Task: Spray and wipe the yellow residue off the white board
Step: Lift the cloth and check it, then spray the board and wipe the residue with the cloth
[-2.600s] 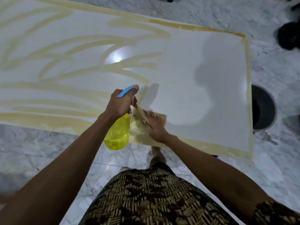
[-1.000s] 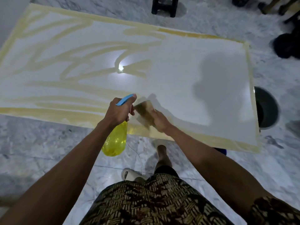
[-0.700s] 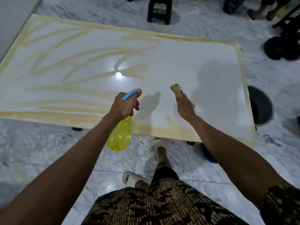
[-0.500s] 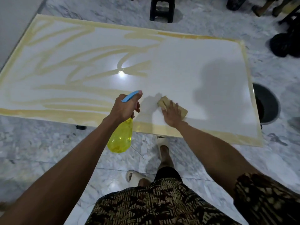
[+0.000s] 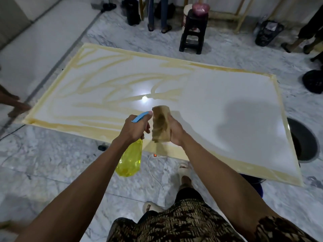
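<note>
A person's right hand point(image 5: 174, 131) grips a stained, tan folded cloth point(image 5: 161, 124), lifted clear above the near edge of the large white rectangular board point(image 5: 218, 102), which runs lengthwise left to right. Just left of the cloth, the left hand point(image 5: 135, 129) is wrapped round a translucent yellow spray bottle with a blue trigger point(image 5: 130, 158), nozzle aimed at the cloth. Yellow residue streaks point(image 5: 104, 84) cover the board's left half, nearer the left hand, so wiping likely heads that way.
</note>
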Tool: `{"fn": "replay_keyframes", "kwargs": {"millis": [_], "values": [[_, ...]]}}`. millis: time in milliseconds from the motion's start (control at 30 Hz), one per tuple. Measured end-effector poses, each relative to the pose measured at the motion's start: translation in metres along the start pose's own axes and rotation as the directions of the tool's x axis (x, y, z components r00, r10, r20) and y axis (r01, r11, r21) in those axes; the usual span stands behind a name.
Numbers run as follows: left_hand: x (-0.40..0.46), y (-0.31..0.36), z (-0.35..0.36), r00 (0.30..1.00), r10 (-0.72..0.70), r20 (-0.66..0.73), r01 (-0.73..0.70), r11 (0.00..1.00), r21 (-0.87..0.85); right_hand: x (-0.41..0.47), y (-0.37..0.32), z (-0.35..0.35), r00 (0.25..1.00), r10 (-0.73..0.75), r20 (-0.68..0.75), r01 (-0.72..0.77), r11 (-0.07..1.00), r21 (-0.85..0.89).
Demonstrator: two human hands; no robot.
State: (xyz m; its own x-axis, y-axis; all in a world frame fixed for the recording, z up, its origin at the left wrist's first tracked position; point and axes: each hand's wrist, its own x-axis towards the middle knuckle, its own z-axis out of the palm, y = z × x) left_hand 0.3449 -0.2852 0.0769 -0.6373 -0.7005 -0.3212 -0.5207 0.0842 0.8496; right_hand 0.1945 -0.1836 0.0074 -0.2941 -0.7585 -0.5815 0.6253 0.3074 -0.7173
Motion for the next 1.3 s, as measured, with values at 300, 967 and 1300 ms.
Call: {"fn": "replay_keyframes", "kwargs": {"millis": [300,967,1300], "values": [[0.019,0.015,-0.035,0.999,-0.005,-0.039,0.005,1.0,-0.01,0.002,-0.07,0.03,0.995,-0.093,0.042,0.088,0.99,0.108],[0.217,0.077,-0.037,0.979,-0.184,-0.091,0.183,0.983,-0.021,0.176,-0.185,0.0,0.999,-0.034,-0.036,0.038,0.995,0.097],[0.319,0.1,-0.005,0.992,-0.122,0.012,0.123,0.992,-0.032,0.237,-0.205,-0.103,0.81,-0.165,-0.564,-0.016,0.953,-0.301]]}}
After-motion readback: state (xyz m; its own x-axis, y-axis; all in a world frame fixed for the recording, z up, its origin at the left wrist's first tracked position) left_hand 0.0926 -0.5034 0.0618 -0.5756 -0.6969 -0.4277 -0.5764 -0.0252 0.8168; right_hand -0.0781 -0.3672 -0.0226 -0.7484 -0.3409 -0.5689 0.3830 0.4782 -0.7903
